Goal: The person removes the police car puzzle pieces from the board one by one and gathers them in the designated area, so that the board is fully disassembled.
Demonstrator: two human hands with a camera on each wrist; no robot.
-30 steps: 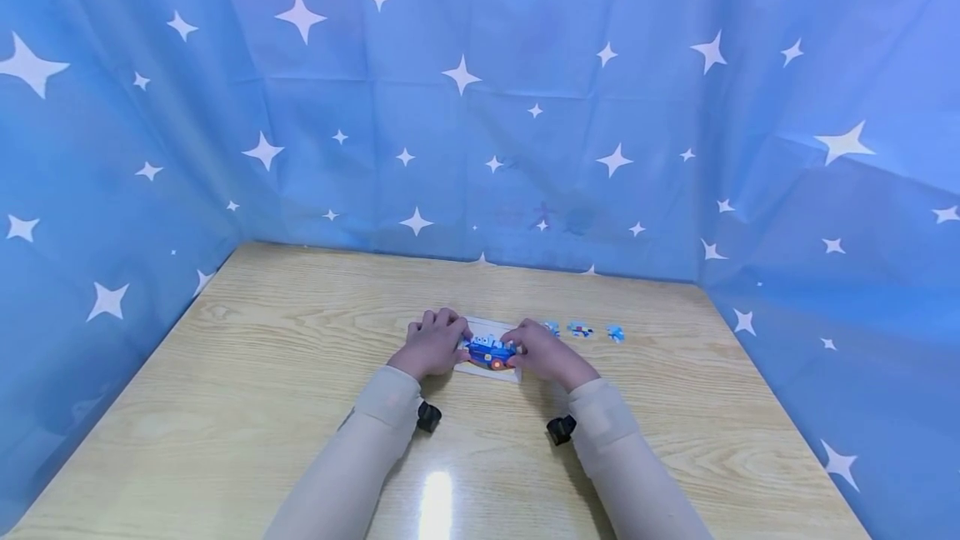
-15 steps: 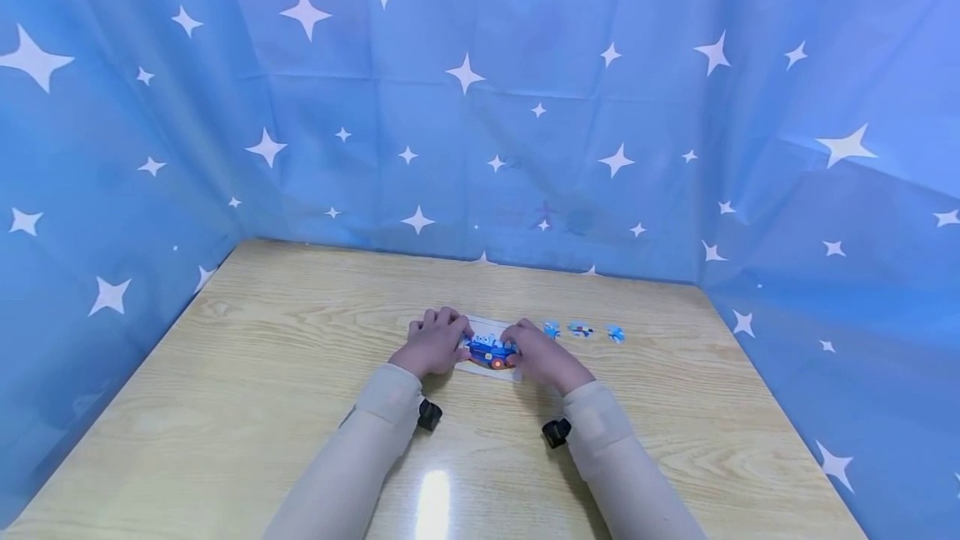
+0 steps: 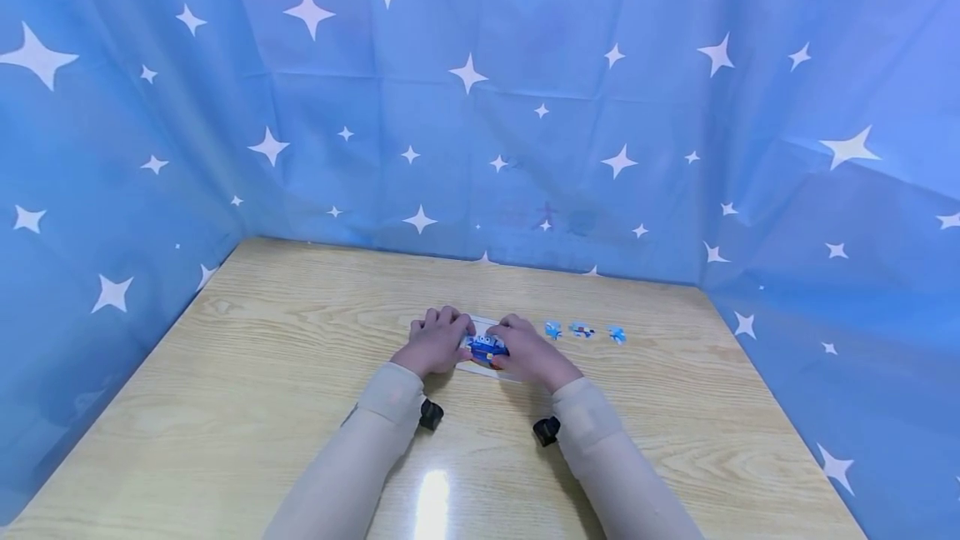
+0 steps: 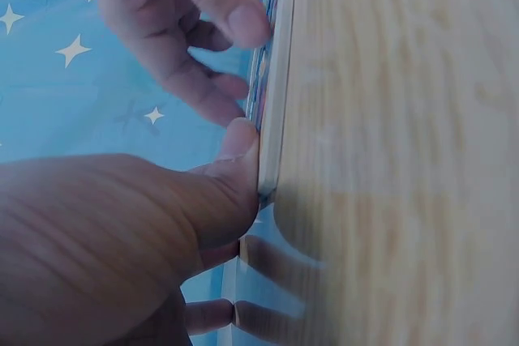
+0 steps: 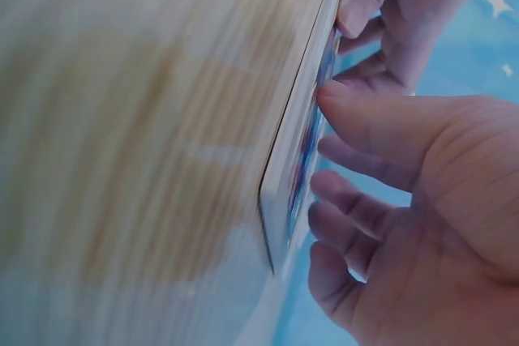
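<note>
Pale wood grain patterns the surface (image 3: 225,407), where the left hand (image 3: 433,343), loosely bent, seemingly steadies a flat-lying, pale-edged picture puzzle (image 3: 484,347) between both hands; the right hand (image 3: 531,354) touches its face, fingers relaxed. Beside them lie three knobbly, mostly blue pieces (image 3: 581,329), probably for easy reach.

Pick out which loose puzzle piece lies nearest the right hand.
The leftmost piece, nearest the right hand; the middle piece and rightmost piece lie farther away.
</note>
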